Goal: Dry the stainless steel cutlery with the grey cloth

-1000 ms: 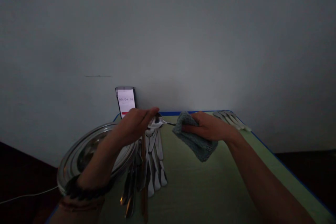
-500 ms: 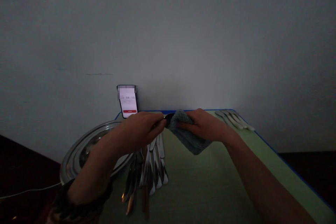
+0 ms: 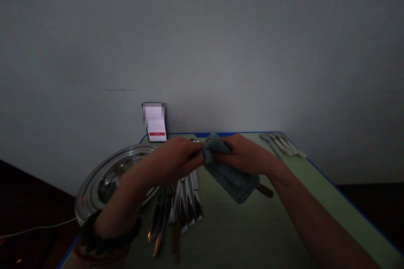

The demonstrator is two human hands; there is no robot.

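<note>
Green table (image 3: 240, 231), grey wall (image 3: 221, 46), held cloth (image 3: 229, 178)

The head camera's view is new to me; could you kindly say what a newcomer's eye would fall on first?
Probably the brightly lit phone, at the far edge of the table, left of centre. Next comes the blue-grey cloth in the right hand, mid-picture beside the left hand, with a handle sticking out at its lower right. Then the shiny metal dish on the left.
</note>
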